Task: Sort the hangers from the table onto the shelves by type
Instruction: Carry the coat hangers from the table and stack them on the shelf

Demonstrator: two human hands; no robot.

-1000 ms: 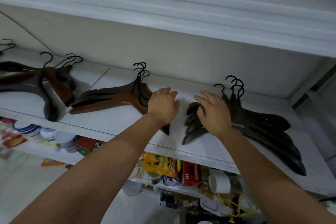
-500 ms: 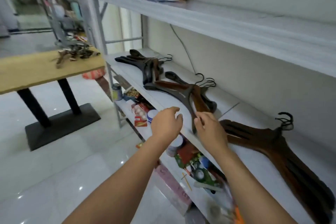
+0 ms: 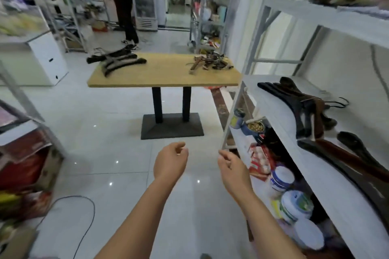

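1. Your left hand (image 3: 171, 161) is low in the middle of the frame, over the glossy white floor tiles (image 3: 105, 132). Its fingers curl loosely and grasp nothing.
2. Your right hand (image 3: 233, 169) is just to the right of it and apart from it, its fingers also loosely bent and holding nothing. It is near the front edge of the white metal shelf unit (image 3: 273, 120) without touching it.
3. The light wooden table with black pedestal legs (image 3: 164, 73) stands in the upper middle of the frame, well apart from both hands.
4. A pile of dark curved wooden hangers (image 3: 116, 62) lies on the table's left end. A smaller heap of brown hangers (image 3: 207, 63) lies on its right end, too blurred to count.
5. At the right of the frame, a stack of black and brown hangers with black hooks (image 3: 299, 99) lies on the middle shelf board. A second group of dark brown hangers (image 3: 355, 160) lies at the lower right edge.
6. Below that board, white plastic tubs (image 3: 282, 181) crowd the lower shelf.
7. A person in black clothes (image 3: 124, 2) stands at the upper left, and a black cable (image 3: 73, 196) loops on the floor at the lower left.
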